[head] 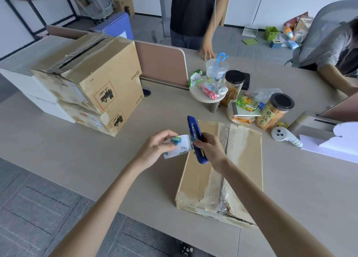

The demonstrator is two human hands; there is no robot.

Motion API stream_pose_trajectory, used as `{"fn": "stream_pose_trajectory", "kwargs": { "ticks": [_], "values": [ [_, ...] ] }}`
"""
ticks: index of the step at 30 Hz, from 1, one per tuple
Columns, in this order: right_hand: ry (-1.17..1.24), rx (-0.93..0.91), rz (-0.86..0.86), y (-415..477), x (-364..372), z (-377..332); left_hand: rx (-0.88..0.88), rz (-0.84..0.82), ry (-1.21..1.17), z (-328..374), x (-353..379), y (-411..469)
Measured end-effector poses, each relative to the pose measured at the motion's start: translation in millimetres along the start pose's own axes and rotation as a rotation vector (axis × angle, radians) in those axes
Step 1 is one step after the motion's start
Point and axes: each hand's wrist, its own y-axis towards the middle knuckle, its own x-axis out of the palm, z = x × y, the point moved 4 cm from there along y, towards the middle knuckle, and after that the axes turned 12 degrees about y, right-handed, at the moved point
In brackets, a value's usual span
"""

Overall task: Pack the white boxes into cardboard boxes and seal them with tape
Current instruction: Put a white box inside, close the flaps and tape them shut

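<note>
Cartons (91, 80) sit far left on the desk (58, 152), two stacked, with white boxes (29, 86) piled just beside them on their left. The top carton's flaps show a dark gap along the seam.

Nearer, my left hand (155, 148) pinches a tape roll (178, 146), white with a printed label, fingers closed on its edge. My right hand (209, 150) is wrapped around a blue knife (195, 138), held upright and touching the roll's right side. Both hands hover over the left edge of the near carton (222, 171), which lies flat on the desk with its flaps closed and shiny tape running down the middle seam.

Far right of that stands a small round stand (205, 98) with a clear cup (215, 73) and blue straw, then two black-lidded snack jars (275, 111), a green packet (248, 104) and a white controller (284, 136). A second person (193, 14) in a dark shirt stands across the desk, one hand resting on it; a third sits at far right.
</note>
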Motion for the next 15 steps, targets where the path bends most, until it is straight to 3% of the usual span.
{"fn": "stream_pose_trajectory", "kwargs": {
  "ticks": [4,8,12,15],
  "values": [
    [-0.068,-0.044,0.043,-3.3,-33.0,-4.0,0.059,-0.027,0.152,21.5,27.7,12.4],
    [-0.106,-0.127,0.045,-6.0,-70.7,-24.2,0.053,0.167,0.651,26.2,43.8,19.0],
    [-0.172,-0.214,0.060,-3.2,-102.6,-38.7,-0.006,0.356,0.913,29.5,61.2,29.5],
    [-0.232,-0.225,0.074,5.4,-129.1,-44.0,-0.032,0.367,0.925,40.8,75.8,38.0]
  ]
}}
